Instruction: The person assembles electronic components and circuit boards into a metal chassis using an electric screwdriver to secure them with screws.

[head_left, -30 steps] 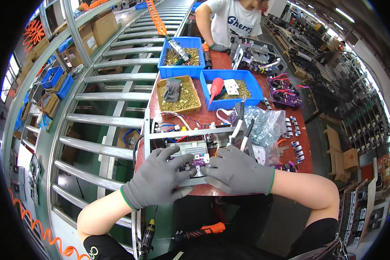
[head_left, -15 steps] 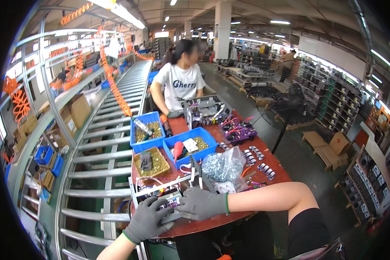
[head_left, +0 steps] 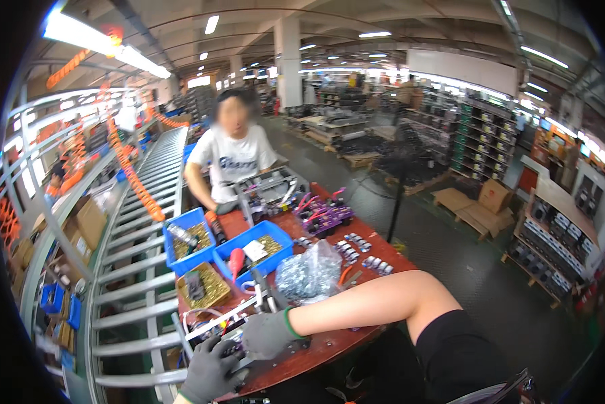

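Note:
A metal chassis with wires and small boards inside lies at the near left corner of the red table. My left hand, in a grey glove, is closed round its near edge. My right hand, gloved alike, reaches in from the right with its fingers bent down against the chassis. Its fingertips are hidden, so what they hold cannot be made out. Dark and light upright parts rise just behind the right hand. A clear plastic bag of small metal parts lies just beyond it.
Blue bins and a tan tray hold brass-coloured screws. A red-handled tool rests in a second blue bin. Purple circuit boards lie farther back. A roller conveyor runs along the left. A co-worker stands across the table.
The view has swung right, so the scene sits farther left. Both my hands remain at the chassis. The co-worker's head has turned toward this side.

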`<state>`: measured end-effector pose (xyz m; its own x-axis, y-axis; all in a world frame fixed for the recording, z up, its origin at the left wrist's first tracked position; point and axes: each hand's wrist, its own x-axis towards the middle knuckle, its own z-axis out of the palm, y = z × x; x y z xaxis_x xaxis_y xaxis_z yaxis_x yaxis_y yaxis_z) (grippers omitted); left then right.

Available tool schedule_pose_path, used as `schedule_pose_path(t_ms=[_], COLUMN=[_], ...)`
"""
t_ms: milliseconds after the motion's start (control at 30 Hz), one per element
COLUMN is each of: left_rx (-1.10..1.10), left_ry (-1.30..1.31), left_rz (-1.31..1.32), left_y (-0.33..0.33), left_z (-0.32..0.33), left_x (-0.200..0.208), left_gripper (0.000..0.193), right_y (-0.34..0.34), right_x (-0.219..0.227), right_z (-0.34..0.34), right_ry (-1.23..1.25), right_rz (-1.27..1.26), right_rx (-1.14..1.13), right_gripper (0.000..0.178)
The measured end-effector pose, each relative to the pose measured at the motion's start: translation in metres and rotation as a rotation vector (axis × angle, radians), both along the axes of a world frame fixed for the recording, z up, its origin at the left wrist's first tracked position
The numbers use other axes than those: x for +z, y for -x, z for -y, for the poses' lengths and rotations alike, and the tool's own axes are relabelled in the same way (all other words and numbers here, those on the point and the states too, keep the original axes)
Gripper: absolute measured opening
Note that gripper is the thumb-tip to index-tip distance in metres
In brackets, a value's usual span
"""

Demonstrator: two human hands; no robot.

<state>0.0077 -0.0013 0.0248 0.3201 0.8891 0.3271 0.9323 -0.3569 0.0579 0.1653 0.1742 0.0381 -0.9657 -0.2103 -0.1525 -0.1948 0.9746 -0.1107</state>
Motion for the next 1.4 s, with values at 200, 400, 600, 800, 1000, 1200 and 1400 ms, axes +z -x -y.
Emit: schedule_pose_path(t_ms=[200,400,600,800,1000,1200,1400], left_rx=[0.044,0.034,0.071,0.049,0.043,0.029,0.011], left_ry=[0.127,0.124,0.137,0.008,-0.067,-0.051,0.005], left_rz=[0.083,0.079,0.082,0.113,0.065,0.084,0.06], left_y=[-0.009,-0.01,-0.014,-0.01,-0.003,-0.001,0.002], left_z=[0.004,0.003,0.008,0.01,0.002,0.002,0.0], left_x=[0.008,0.01,0.008,0.003,-0.009,-0.007,-0.004], left_gripper=[0.043,0.043,0.043,0.039,0.04,0.038,0.038], right_y=[-0.005,-0.004,-0.01,-0.026,-0.031,-0.033,-0.018], right_x=[0.004,0.0,-0.004,-0.022,-0.038,-0.033,-0.016], right_z=[0.0,0.0,0.0,0.005,0.007,0.009,0.002], right_ry=[-0.017,-0.013,-0.045,-0.016,-0.01,0.022,-0.005], right_rz=[-0.01,-0.006,-0.052,-0.348,-0.387,-0.415,-0.175], right_rx=[0.015,-0.033,0.045,-0.026,-0.083,-0.108,-0.037], right_gripper=[0.034,0.034,0.033,0.032,0.032,0.036,0.031])
